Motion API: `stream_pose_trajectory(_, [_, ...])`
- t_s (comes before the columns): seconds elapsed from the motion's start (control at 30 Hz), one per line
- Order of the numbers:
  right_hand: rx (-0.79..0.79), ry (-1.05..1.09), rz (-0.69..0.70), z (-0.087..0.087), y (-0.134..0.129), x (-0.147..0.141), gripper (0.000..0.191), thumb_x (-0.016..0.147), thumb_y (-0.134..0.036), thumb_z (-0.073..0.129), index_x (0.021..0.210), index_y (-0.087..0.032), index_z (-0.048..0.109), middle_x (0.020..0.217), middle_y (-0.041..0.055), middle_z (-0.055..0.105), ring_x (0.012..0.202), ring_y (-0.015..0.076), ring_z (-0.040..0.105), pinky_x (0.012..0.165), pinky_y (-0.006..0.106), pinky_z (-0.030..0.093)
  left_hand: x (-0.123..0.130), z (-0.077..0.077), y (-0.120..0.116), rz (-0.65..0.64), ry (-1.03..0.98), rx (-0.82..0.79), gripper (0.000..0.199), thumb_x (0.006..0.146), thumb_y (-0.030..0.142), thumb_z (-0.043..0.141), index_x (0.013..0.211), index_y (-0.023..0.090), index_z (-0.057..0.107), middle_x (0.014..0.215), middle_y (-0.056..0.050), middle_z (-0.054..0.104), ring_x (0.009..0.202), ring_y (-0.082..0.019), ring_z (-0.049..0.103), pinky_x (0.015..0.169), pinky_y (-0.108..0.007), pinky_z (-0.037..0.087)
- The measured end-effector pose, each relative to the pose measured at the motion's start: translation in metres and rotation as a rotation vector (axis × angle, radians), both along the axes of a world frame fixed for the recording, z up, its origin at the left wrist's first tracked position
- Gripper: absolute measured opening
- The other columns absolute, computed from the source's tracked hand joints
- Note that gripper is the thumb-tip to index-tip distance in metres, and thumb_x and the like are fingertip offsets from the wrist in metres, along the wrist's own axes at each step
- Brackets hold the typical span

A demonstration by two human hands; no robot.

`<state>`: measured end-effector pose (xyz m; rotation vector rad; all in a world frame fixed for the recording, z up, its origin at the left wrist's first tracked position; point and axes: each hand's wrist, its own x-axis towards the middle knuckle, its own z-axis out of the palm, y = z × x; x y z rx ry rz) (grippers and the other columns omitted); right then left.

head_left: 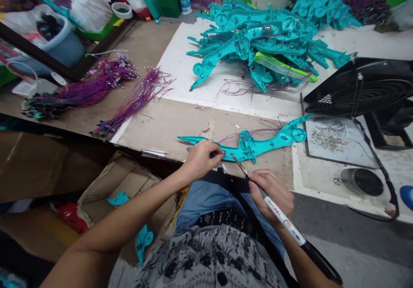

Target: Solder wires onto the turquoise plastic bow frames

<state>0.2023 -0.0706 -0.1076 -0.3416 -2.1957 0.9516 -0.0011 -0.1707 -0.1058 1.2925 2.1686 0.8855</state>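
Observation:
My right hand [272, 193] is closed around the grip of a soldering iron [285, 221], a white and black pen-shaped tool. Its metal tip points up and left, at a turquoise plastic part [267, 145] lying along the front of the table. My left hand [203, 159] is closed in a pinch over the left half of that part. A thin wire seems to run from its fingertips toward the iron's tip; the exact contact is too small to tell. Thin red and purple wires [237, 135] lie over the part's upper edge.
A heap of similar turquoise parts [238, 42] covers the back of the table. Wire bundles [129, 100] lie at left. At right are a black fan [364, 90], a metal tin [363, 181] and a cable. A cardboard box [106, 189] stands below the table's edge.

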Motion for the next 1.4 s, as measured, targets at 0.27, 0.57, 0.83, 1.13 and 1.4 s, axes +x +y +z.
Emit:
stream_pose_trajectory(0.27, [-0.074, 0.082, -0.040, -0.013, 0.006, 0.000, 0.032, 0.090, -0.029, 0.055, 0.122, -0.025, 0.060, 0.085, 0.0064, 0.068, 0.073, 0.0199, 0.064, 0.064, 0.036, 0.053, 0.000, 0.001, 0.000, 0.000, -0.011, -0.001, 0.008, 0.079, 0.019, 0.060, 0.075, 0.018, 0.066, 0.077, -0.003, 0.064, 0.079, -0.018, 0.055, 0.074, -0.031, 0.040])
stream_pose_trajectory(0.57, [0.096, 0.049, -0.006, -0.020, 0.008, -0.055, 0.037, 0.084, -0.010, 0.061, 0.117, -0.024, 0.054, 0.097, 0.0076, 0.067, 0.090, 0.0195, 0.062, 0.081, 0.036, 0.052, -0.001, 0.000, 0.000, -0.014, -0.019, -0.014, 0.009, 0.080, 0.022, 0.060, 0.076, 0.018, 0.066, 0.077, -0.003, 0.064, 0.077, -0.017, 0.057, 0.072, -0.030, 0.041])
stream_pose_trajectory(0.83, [0.124, 0.087, 0.004, -0.021, 0.008, -0.067, 0.031, 0.086, -0.008, 0.056, 0.114, -0.022, 0.055, 0.091, 0.0056, 0.064, 0.083, 0.0174, 0.060, 0.076, 0.033, 0.051, -0.001, 0.011, -0.003, -0.046, 0.091, 0.086, 0.017, 0.079, 0.016, 0.061, 0.095, 0.018, 0.066, 0.089, -0.004, 0.064, 0.088, -0.019, 0.057, 0.079, -0.033, 0.046])
stream_pose_trajectory(1.13, [0.116, 0.137, 0.065, -0.018, 0.006, -0.098, 0.029, 0.088, -0.010, 0.054, 0.113, -0.024, 0.056, 0.089, 0.0044, 0.064, 0.082, 0.0172, 0.060, 0.074, 0.032, 0.051, -0.026, 0.019, -0.002, -0.032, 0.041, 0.104, 0.008, 0.081, 0.020, 0.064, 0.084, 0.021, 0.071, 0.081, -0.001, 0.070, 0.084, -0.019, 0.059, 0.080, -0.035, 0.044])
stream_pose_trajectory(1.4, [-0.056, 0.055, 0.053, -0.023, 0.009, -0.107, 0.023, 0.089, -0.017, 0.056, 0.111, -0.024, 0.059, 0.095, 0.0030, 0.067, 0.090, 0.0152, 0.064, 0.082, 0.028, 0.051, -0.025, 0.015, -0.009, 0.080, 0.064, 0.122, 0.014, 0.083, 0.022, 0.062, 0.089, 0.023, 0.074, 0.077, -0.001, 0.072, 0.076, -0.018, 0.060, 0.077, -0.035, 0.043])
